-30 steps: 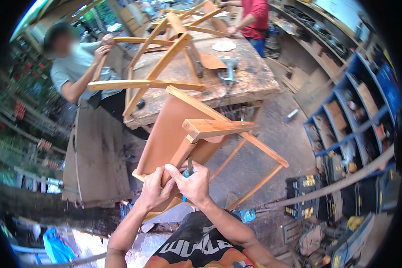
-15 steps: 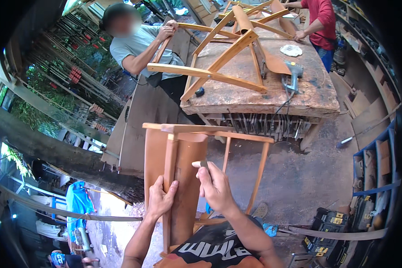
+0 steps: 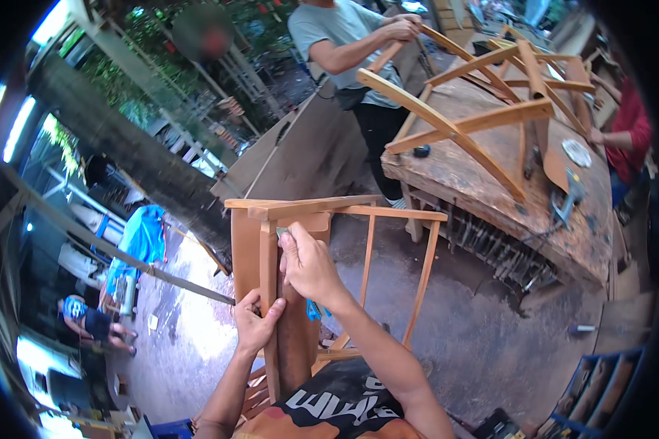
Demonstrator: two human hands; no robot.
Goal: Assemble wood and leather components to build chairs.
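A wooden chair frame (image 3: pixel 269 256) with a tan leather-like sling (image 3: pixel 246 252) stands upright in front of me. My left hand (image 3: pixel 256 326) grips its upright rail low down, fingers wrapped around the far side and thumb on the near face. Higher on the same rail, my right hand (image 3: pixel 311 269) pinches a small grey-green piece (image 3: pixel 281 232), perhaps folded sandpaper, against the wood just below the top corner. Most of that piece is hidden by my fingers.
A worn workbench (image 3: pixel 447 172) at the far right bears another wooden frame (image 3: pixel 483 121) and a power tool (image 3: pixel 566 201). One person (image 3: pixel 351 44) holds that frame; another in red (image 3: pixel 632 121) stands at the bench's right. A blue tarp (image 3: pixel 140 238) is at left.
My right hand has moved left and up, bringing the small piece onto the rail. My left hand keeps its grip, slightly lower. The view has swung left, so the bench sits farther right.
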